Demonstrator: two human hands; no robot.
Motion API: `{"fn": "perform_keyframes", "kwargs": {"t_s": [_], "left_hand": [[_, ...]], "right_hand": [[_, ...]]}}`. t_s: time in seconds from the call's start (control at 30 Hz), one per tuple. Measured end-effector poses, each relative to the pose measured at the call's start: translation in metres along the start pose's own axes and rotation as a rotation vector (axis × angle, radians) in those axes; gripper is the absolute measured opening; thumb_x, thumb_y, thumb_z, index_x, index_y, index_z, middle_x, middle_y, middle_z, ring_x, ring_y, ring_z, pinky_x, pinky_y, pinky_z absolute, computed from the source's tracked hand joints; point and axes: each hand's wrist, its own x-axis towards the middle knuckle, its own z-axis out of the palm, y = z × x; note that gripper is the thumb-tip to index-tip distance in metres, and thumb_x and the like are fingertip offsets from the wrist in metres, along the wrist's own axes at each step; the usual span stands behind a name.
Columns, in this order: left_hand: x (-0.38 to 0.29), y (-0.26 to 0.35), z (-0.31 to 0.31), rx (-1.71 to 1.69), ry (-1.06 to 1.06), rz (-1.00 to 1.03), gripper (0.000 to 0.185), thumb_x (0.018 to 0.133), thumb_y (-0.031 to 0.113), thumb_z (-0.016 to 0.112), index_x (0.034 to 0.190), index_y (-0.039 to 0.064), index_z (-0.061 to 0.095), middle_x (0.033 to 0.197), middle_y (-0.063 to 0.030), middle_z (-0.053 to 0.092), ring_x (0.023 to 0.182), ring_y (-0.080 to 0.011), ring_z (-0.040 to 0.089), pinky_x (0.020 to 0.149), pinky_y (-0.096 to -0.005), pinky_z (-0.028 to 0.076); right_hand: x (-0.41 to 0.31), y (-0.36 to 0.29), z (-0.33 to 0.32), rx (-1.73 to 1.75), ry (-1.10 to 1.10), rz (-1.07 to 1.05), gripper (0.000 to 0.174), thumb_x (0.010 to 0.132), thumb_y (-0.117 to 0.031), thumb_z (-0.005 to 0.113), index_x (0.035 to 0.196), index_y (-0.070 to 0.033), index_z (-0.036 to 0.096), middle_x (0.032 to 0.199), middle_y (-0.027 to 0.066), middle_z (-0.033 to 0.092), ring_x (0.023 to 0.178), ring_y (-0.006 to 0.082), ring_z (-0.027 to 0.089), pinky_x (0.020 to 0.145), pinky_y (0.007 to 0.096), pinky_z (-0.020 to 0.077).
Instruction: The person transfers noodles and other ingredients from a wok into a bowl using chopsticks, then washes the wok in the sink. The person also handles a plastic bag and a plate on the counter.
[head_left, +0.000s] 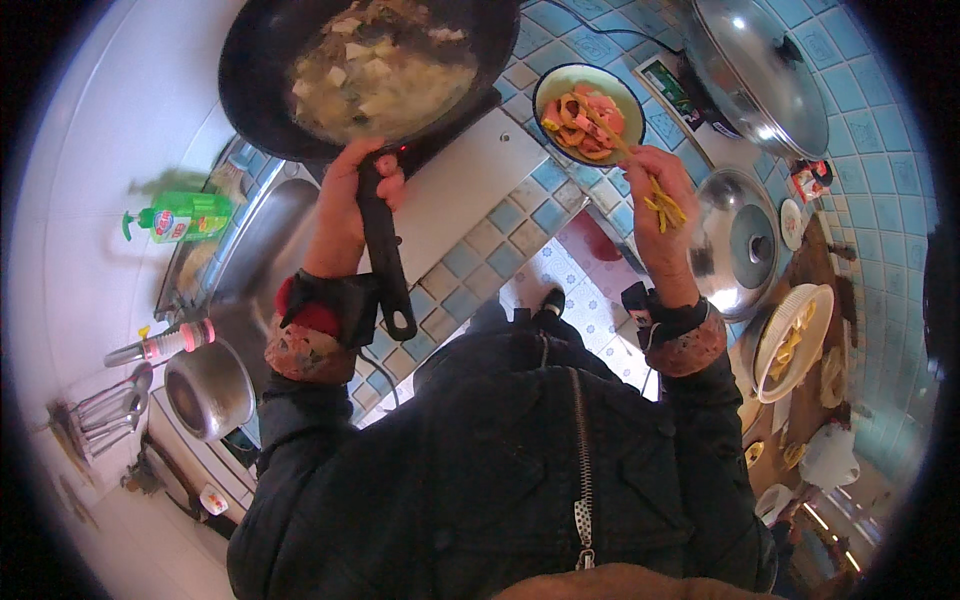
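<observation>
My left hand (341, 202) is closed around the black handle (386, 255) of a dark wok (255, 90). Pale chunks and slices lie in cloudy liquid in the wok, slightly blurred. With my right hand (664, 199) I grip chopsticks (604, 127), their tips down in a dark-rimmed enamel bowl (636, 112). Pink meat pieces (606, 109) and orange-brown curled pieces (571, 135) fill this bowl. Thin yellow pieces (664, 206) show by my right palm; whether they are the chopsticks' ends I cannot tell.
A metal sink (274, 232) and green pump bottle (195, 217) lie left, near a metal pot (210, 390). To the right are a large lidded pan (757, 82), a domed lid (724, 225) and a white basket (814, 337) of yellowish pieces. Tiled counter edge (480, 259) runs before me.
</observation>
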Motion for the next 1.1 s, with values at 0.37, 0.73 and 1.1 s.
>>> {"fn": "perform_keyframes", "kwargs": {"t_s": [0.37, 0.73, 1.1], "left_hand": [[-0.022, 0.003, 0.025, 0.042, 0.160, -0.018, 0.020, 0.084, 0.020, 0.054, 0.072, 0.007, 0.045, 0.060, -0.0017, 0.047, 0.043, -0.0107, 0.041, 0.037, -0.0237, 0.034], [-0.020, -0.011, 0.053, 0.053, 0.072, -0.112, 0.019, 0.085, 0.019, 0.054, 0.075, 0.005, 0.045, 0.061, 0.0000, 0.043, 0.045, -0.0071, 0.038, 0.039, -0.0205, 0.031], [-0.036, -0.014, 0.098, 0.468, 0.269, -0.036, 0.025, 0.090, 0.023, 0.047, 0.069, 0.011, 0.039, 0.052, 0.0043, 0.034, 0.041, -0.0025, 0.031, 0.035, -0.0177, 0.027]], "right_hand": [[-0.006, 0.007, -0.002, 0.102, 0.018, 0.035, 0.008, 0.075, 0.000, 0.058, 0.083, -0.001, 0.057, 0.085, 0.0106, 0.058, 0.079, 0.0208, 0.056, 0.073, 0.0276, 0.0441], [0.007, 0.021, -0.028, 0.297, 0.171, 0.155, 0.007, 0.080, -0.002, 0.055, 0.086, 0.000, 0.057, 0.084, 0.0069, 0.056, 0.074, 0.0139, 0.054, 0.067, 0.0247, 0.0437], [0.015, 0.032, -0.033, 0.375, 0.192, 0.130, 0.012, 0.087, -0.009, 0.050, 0.094, -0.001, 0.054, 0.080, 0.0081, 0.060, 0.073, 0.0131, 0.058, 0.068, 0.0248, 0.0470]]}}
